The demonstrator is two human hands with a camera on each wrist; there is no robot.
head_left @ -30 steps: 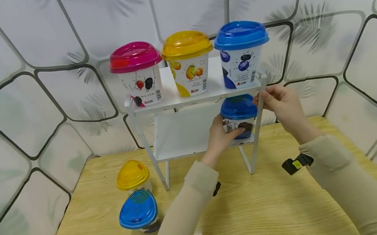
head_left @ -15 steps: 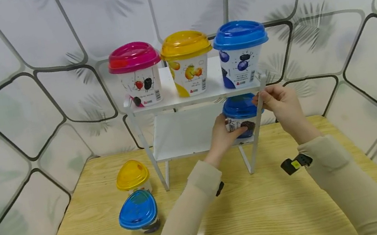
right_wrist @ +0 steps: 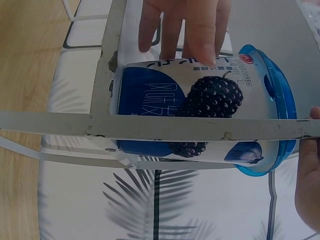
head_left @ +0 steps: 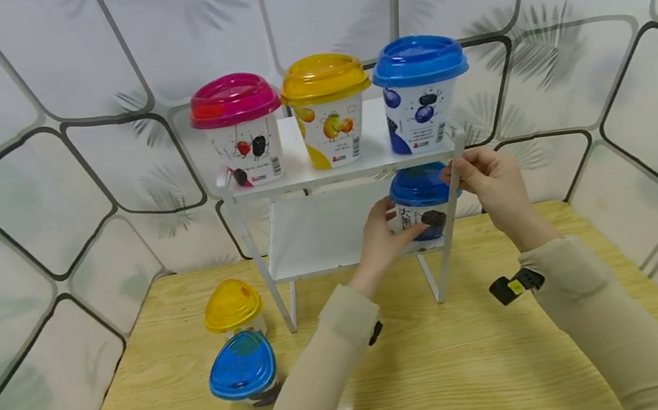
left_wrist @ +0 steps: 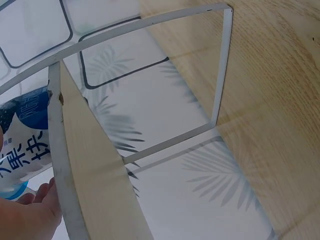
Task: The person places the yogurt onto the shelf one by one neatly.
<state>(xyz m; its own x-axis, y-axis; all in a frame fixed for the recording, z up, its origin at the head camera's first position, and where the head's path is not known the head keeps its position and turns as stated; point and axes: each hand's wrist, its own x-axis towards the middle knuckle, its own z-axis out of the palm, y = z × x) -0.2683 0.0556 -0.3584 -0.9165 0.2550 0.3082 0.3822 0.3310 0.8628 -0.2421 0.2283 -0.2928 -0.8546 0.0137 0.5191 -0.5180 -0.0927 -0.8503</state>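
A person's left hand point(head_left: 378, 236) gripped a lidded cup point(head_left: 429, 211), thumb bent across the front of its label, on the lower shelf point(head_left: 320, 232) of a white rack point(head_left: 252, 247). The cup stood upright at the shelf's right end, partly behind the rack's front post point(head_left: 450, 206); its side bore a printed blackberry. The right hand point(head_left: 497, 188) pinched that post just under the top shelf point(head_left: 337, 176), close to the cup's lid. Above, a pink cup point(head_left: 249, 142), a yellow cup point(head_left: 333, 121) and a blue cup point(head_left: 422, 106) stood upright in a row, left to right. On the wood-grain table point(head_left: 423, 378), to the left of the rack, were a yellow tub point(head_left: 232, 308) and, nearer the person, a blue tub point(head_left: 242, 368); whether the pair touched could not be told. Beige sleeves point(head_left: 323, 365) covered both arms, and leaf-patterned walls point(head_left: 549, 74) enclosed the scene.
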